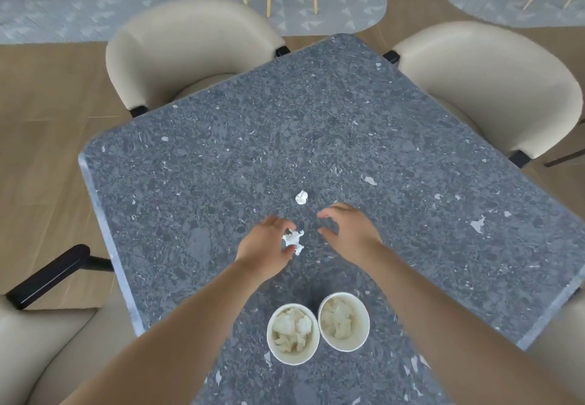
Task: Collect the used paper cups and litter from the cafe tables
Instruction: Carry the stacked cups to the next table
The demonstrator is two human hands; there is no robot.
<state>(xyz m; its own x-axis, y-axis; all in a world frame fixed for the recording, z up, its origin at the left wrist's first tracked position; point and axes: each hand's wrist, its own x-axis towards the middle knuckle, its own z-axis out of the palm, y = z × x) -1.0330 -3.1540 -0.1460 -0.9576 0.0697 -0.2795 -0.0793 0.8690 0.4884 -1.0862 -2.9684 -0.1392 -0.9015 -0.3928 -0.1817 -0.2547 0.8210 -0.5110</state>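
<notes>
Left grip [269,243] pinches a tissue scrap [292,240], right grip [348,230] open beside it; paper wad [301,197] just beyond, stuffed cups [292,333] [343,320] behind.

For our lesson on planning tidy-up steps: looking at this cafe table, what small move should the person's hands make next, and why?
Probably the right hand should reach forward and pinch the small crumpled white paper ball. That hand holds nothing and the ball lies loose on the table just beyond its fingertips. The left hand is occupied, pinching the torn white tissue scrap.
</notes>
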